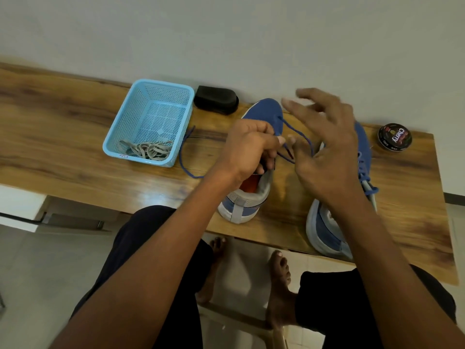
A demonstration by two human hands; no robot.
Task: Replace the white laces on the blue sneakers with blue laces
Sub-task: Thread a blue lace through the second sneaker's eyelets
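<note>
Two blue sneakers stand on the wooden table [75, 147]. The left sneaker [266, 114] points away from me, and my left hand [249, 149] covers its tongue with fingers closed on the blue lace [185, 159], whose free end trails left across the table. My right hand [324, 142] hovers beside it with fingers spread, thumb and forefinger near a loop of the same lace. The right sneaker [324, 233] lies partly under my right forearm and carries a blue lace. White laces [151, 149] lie piled in a light blue basket [120, 122].
A black shoe brush [216, 99] rests against the wall behind the basket. A round tin of shoe polish [394, 137] sits at the table's right end. My knees and bare feet are below the table's front edge.
</note>
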